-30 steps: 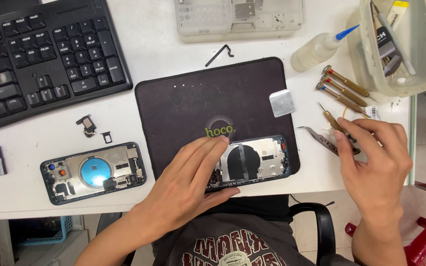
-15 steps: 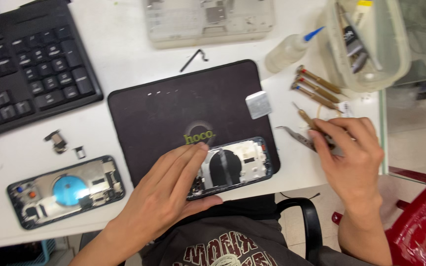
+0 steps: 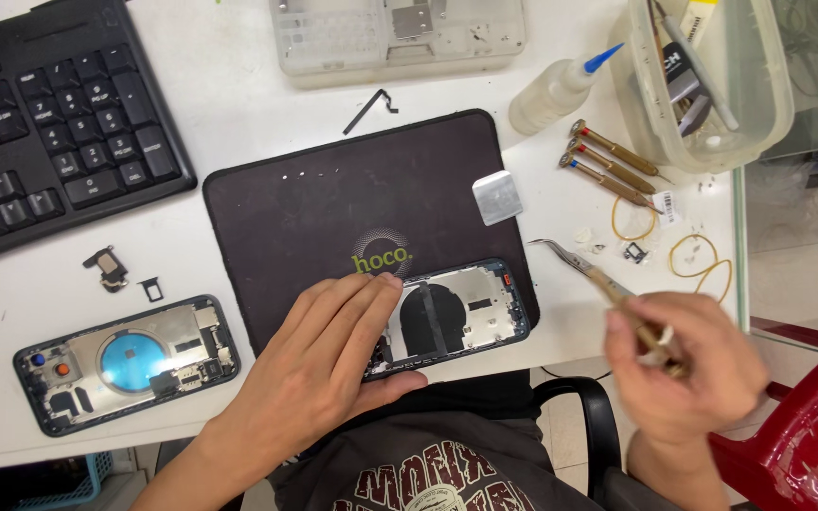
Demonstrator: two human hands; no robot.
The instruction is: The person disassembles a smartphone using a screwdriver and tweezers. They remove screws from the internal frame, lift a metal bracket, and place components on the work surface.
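two hands divide the work: the left hand [image 3: 319, 364] lies flat with fingers spread, steadying the opened phone housing [image 3: 456, 317] on the dark mat [image 3: 333, 203], while the right hand [image 3: 688, 369], beside the worktop [image 3: 239, 104] edge, has fingers closed around a brass-handled screwdriver [image 3: 631, 317].

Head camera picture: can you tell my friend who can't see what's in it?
A person's left hand presses an opened phone shell onto a dark mat, while the right hand grips a screwdriver. Another opened phone lies nearby.

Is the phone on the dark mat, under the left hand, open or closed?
Open. The phone lies with bare metal plates and a black coil showing inside its frame; the left hand covers its left end.
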